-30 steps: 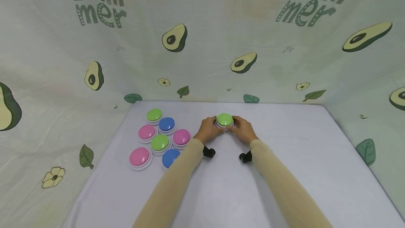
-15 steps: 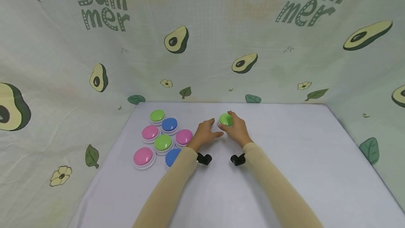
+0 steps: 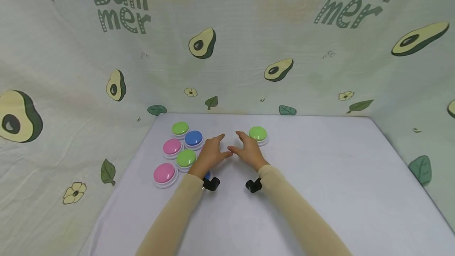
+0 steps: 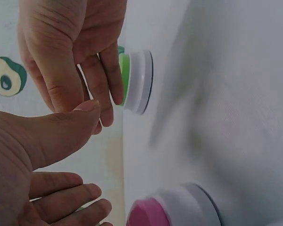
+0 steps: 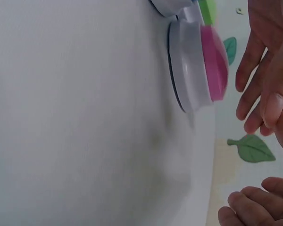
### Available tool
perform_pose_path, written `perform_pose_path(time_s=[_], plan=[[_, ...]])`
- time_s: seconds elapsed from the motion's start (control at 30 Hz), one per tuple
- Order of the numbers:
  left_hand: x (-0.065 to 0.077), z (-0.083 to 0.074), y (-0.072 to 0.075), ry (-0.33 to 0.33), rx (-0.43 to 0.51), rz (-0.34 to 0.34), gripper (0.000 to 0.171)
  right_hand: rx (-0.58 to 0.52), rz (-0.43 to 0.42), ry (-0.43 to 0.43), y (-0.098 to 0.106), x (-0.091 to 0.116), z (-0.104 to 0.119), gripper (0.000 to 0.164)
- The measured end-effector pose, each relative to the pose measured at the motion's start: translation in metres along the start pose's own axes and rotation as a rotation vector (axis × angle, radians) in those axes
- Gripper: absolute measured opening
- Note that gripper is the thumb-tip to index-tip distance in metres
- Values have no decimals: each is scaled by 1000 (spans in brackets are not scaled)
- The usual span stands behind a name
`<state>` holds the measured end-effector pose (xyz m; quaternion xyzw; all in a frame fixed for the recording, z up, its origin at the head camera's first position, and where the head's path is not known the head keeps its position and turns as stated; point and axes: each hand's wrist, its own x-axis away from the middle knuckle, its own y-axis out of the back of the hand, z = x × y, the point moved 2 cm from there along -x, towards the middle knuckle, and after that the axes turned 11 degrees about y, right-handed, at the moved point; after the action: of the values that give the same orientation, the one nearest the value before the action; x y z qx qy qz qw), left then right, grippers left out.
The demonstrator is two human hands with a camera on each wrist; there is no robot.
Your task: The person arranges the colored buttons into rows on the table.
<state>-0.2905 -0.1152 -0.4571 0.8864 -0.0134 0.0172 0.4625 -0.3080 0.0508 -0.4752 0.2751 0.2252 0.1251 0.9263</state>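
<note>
Both hands are raised over the white table, apart from each other and holding nothing. My left hand has its fingers extended and thumb spread, near a cluster of round push buttons with white bases. A pink button beside that hand shows in the right wrist view but is hidden behind it in the head view. A blue button peeks out by the left wrist. My right hand is also spread, just left of a lone green button that stands upright on its base.
Left of my hands stand a green button, a blue button, a pink button, another green button and another pink button. A printed cloth hangs behind the table.
My left hand let go of the lone green button first, then my right hand released it. Both hands have moved left toward the cluster, and the green button stays standing behind.
</note>
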Motion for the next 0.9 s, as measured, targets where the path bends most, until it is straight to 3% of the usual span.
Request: perform_pose_path(time_s=[0.2, 0.37, 0.6, 0.9], plan=[[16, 20, 10, 67, -95, -43, 77, 4, 86, 111, -26, 0, 0, 61], [21, 31, 15, 79, -92, -48, 77, 48, 157, 110, -41, -1, -2, 62], [15, 46, 19, 111, -105, -48, 63, 87, 251, 141, -55, -7, -5, 64], [-4, 44, 16, 156, -143, 55, 62, 125, 278, 113, -56, -12, -13, 66]])
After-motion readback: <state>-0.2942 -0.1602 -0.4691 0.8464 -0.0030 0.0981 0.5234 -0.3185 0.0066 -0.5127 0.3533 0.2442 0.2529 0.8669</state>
